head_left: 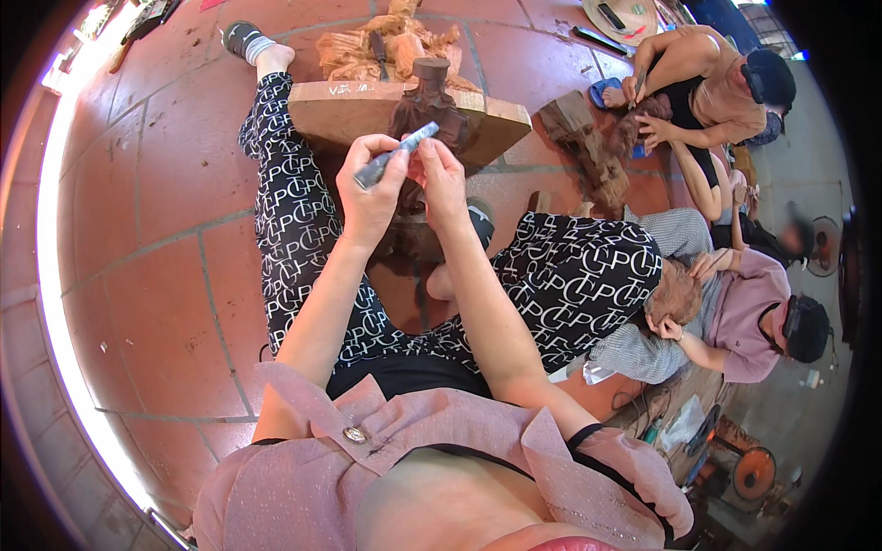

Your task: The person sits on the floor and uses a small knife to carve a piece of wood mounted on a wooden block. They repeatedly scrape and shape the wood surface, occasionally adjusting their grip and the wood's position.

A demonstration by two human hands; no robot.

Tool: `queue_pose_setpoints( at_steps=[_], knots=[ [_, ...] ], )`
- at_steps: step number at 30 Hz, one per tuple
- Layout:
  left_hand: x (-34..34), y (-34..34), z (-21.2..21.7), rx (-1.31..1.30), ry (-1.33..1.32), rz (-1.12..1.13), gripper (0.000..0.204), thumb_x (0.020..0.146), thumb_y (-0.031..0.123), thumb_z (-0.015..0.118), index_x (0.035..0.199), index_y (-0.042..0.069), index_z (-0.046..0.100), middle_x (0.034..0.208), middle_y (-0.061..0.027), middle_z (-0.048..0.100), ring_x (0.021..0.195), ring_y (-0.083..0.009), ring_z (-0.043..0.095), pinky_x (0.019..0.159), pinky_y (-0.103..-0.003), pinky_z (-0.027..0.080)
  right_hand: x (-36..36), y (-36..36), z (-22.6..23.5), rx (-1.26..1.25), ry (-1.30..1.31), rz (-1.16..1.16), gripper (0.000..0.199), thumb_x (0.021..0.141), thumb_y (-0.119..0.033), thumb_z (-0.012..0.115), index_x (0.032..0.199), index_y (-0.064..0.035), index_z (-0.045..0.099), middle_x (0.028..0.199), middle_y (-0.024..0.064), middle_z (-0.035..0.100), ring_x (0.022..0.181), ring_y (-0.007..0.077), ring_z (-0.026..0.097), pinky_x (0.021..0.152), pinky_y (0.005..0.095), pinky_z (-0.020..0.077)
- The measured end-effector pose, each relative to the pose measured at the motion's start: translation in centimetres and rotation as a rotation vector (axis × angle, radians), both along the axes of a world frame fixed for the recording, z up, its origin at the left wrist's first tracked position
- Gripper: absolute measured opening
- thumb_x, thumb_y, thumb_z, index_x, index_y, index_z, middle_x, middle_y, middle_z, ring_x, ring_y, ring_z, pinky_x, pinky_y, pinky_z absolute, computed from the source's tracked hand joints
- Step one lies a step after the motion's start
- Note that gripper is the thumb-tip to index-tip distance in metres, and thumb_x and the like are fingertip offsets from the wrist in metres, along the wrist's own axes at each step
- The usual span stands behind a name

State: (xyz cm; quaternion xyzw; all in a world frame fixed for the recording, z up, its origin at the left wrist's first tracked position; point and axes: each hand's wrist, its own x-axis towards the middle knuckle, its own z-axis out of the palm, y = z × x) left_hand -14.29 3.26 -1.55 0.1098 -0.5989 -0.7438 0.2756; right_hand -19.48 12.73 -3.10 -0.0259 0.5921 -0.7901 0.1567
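Observation:
Between my raised hands is a short grey rod with a blue-and-white speckled end [420, 137], perhaps a rolled strip; its exact kind cannot be made out. My left hand [371, 188] is closed round its darker part, thumb along the side. The fingers of my right hand [443, 181] are pinched together close beside the speckled end, and what lies in them is hidden. Just beyond stands a dark brown carved wooden figure [432, 108], upright between my legs and partly covered by my hands. It is in front of a thick pale wooden slab [344, 103].
A lighter orange wood carving [432, 48] lies past the slab, with a chisel-like tool [378, 48] on it. Rough wood pieces [588, 151] are to the right. Two people there hold carvings, one a brown wooden piece [675, 298]. A fan [753, 472] stands lower right.

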Motion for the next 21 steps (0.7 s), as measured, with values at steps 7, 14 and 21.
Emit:
queue_pose_setpoints(
  at_steps=[7, 14, 21],
  knots=[
    [-0.9, 0.4, 0.7, -0.071, 0.009, -0.180, 0.007, 0.086, 0.003, 0.061, 0.093, 0.000, 0.062, 0.087, -0.0014, 0.062, 0.079, -0.0058, 0.056, 0.072, -0.019, 0.046, -1.2, -0.4, 0.7, -0.080, -0.013, -0.113, 0.026, 0.096, -0.022, 0.050, 0.101, 0.0001, 0.064, 0.082, 0.0002, 0.062, 0.071, 0.0056, 0.056, 0.064, 0.0209, 0.0466],
    [-2.0, -0.2, -0.8, 0.105, 0.020, -0.200, 0.008, 0.086, 0.001, 0.060, 0.093, -0.001, 0.064, 0.089, -0.0037, 0.065, 0.083, -0.0087, 0.059, 0.078, -0.021, 0.047, -1.5, -0.8, -0.1, -0.027, 0.078, -0.150, 0.022, 0.095, -0.020, 0.052, 0.091, -0.0028, 0.065, 0.067, -0.0049, 0.055, 0.054, 0.0019, 0.043, 0.046, 0.0180, 0.0331],
    [-0.6, 0.2, -1.2, 0.076, -0.077, -0.115, 0.008, 0.086, 0.000, 0.060, 0.093, -0.001, 0.063, 0.089, -0.0033, 0.065, 0.083, -0.0084, 0.059, 0.079, -0.021, 0.047, -1.7, -0.8, -1.7, 0.182, 0.227, -0.132, 0.024, 0.093, -0.017, 0.055, 0.080, 0.0001, 0.064, 0.066, -0.0034, 0.057, 0.054, 0.0025, 0.044, 0.048, 0.0196, 0.0350]
  ],
)
